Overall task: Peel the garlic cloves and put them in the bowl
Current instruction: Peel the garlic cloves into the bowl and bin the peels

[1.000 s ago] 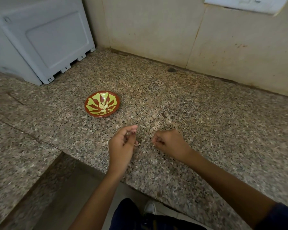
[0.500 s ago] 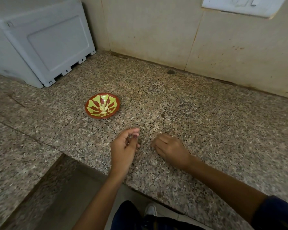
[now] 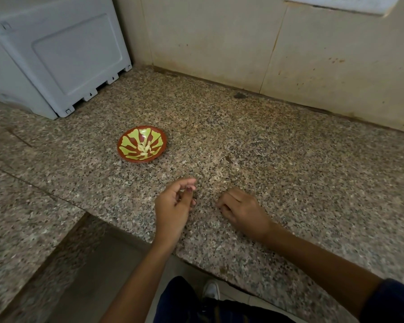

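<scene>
head view, looking down on a speckled brown granite counter: a small round red-brown bowl with a yellow-green petal pattern, standing well left of centre, with pale peeled garlic cloves heaped at its bottom. nearer the counter edge, left hand raised just off the stone, thumb and forefinger curved toward each other as if pinching something tiny, too small to make out. right hand just beside it, knuckles up, fingers curled under; holding anything or not, cannot tell. no unpeeled clove plainly visible on the stone. grey plastic appliance at the far left. likely handling: light, firm, slightly slick once bare, papery skin brittle; best nipped at the root end, then dropped into the bowl.
</scene>
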